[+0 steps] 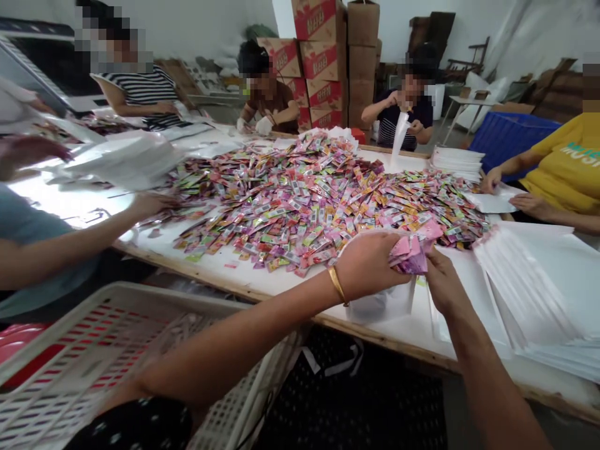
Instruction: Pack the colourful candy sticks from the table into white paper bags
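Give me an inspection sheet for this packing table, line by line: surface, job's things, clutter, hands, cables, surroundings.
Surface: white table with a wooden edge, crowded.
Job's things: bunch of pink sachets held over a white bag at the near edge.
Clutter: big heap of colourful sachets; fanned stack of white bags on the right.
Hands: left hand in a closed grip on the bunch; right hand touching it from the right.
Cables: nothing seen.
Surroundings: several other people at the table; white plastic crate near left; stacked cartons behind; blue crate.
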The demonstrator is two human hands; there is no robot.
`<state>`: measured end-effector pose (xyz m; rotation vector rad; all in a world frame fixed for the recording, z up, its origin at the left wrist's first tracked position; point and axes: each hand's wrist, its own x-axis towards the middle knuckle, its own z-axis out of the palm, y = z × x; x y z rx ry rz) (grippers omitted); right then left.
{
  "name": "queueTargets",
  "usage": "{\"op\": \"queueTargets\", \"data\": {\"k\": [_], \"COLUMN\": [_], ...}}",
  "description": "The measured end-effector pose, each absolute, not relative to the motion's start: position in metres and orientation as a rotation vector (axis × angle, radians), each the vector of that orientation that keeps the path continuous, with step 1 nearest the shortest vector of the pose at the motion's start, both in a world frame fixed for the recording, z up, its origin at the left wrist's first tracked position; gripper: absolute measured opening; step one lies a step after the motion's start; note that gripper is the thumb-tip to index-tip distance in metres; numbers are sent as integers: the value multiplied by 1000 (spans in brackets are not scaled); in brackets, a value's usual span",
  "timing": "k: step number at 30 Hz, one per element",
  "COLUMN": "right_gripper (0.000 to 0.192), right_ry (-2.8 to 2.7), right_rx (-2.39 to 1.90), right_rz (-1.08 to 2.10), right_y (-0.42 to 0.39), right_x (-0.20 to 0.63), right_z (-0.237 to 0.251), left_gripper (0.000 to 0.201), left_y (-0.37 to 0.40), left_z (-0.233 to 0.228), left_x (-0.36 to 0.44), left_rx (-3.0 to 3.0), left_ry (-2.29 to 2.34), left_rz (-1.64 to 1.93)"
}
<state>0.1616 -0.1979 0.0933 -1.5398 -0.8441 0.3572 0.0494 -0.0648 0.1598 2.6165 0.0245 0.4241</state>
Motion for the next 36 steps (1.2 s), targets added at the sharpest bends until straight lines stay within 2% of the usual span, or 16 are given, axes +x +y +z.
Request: {"op": "queueTargets", "data": {"k": [7, 13, 16, 20, 23, 27, 32, 36], "right_gripper": [38, 42, 43, 46, 47, 48, 47, 48], "right_ry": [-753, -703, -657, -563, -509, -473, -421, -453], "right_rx": [-1670, -1763, -1716, -1675, -1625, -1538, -1476, -1487], "right_rz": [91, -18, 21, 54, 36, 59, 111, 98], "right_y": [-201, -204, -203, -201, -197, -190, -187, -189], "right_x": [140, 127, 125, 126, 127, 125, 121, 121], "right_z": [106, 112, 111, 106, 102, 98, 94, 94], "left_gripper": [50, 33, 36, 50, 36, 18, 17, 16], "left_y": [-62, -51, -51, -54, -52, -48, -51, -49], "left_z": [179, 180, 183, 186, 185, 179, 170, 181], "left_x": [37, 40, 39, 33, 31, 39, 53, 54], "left_rx": [2718, 2796, 2882, 2856, 2806, 2881, 2973, 2983], "left_ry": [171, 31, 5, 10, 28, -49, -293, -332], "left_rz": [297, 118, 100, 295, 398, 261, -2, -123]}}
